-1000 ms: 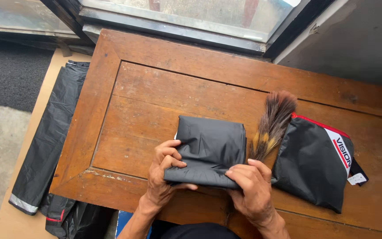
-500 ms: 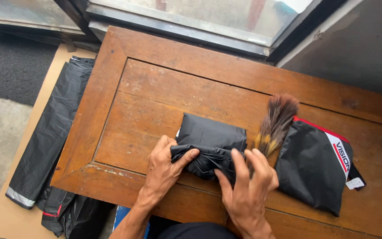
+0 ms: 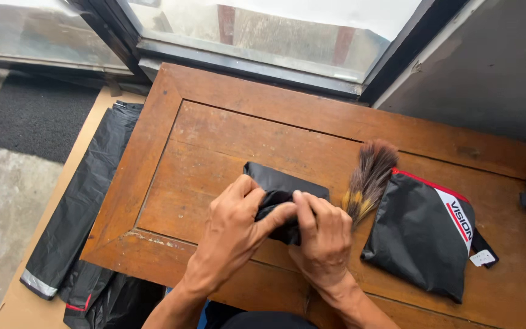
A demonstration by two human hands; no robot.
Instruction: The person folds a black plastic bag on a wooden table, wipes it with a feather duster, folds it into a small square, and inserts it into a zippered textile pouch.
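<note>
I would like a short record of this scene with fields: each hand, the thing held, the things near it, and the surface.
left hand: left hand grips the folded black garment, fingers curled over its near edge
right hand: right hand presses on the same garment from the right
brush: feather brush lies just right of the hands
pouch: black pouch with red trim, right of the brush
surface: wooden table
beside table: long black garment on the floor, left

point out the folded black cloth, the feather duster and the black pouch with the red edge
folded black cloth [image 3: 275, 178]: head view, upper left part above the hands
feather duster [image 3: 369, 176]: head view, middle of the feathers
black pouch [image 3: 418, 237]: head view, centre of its face
</note>
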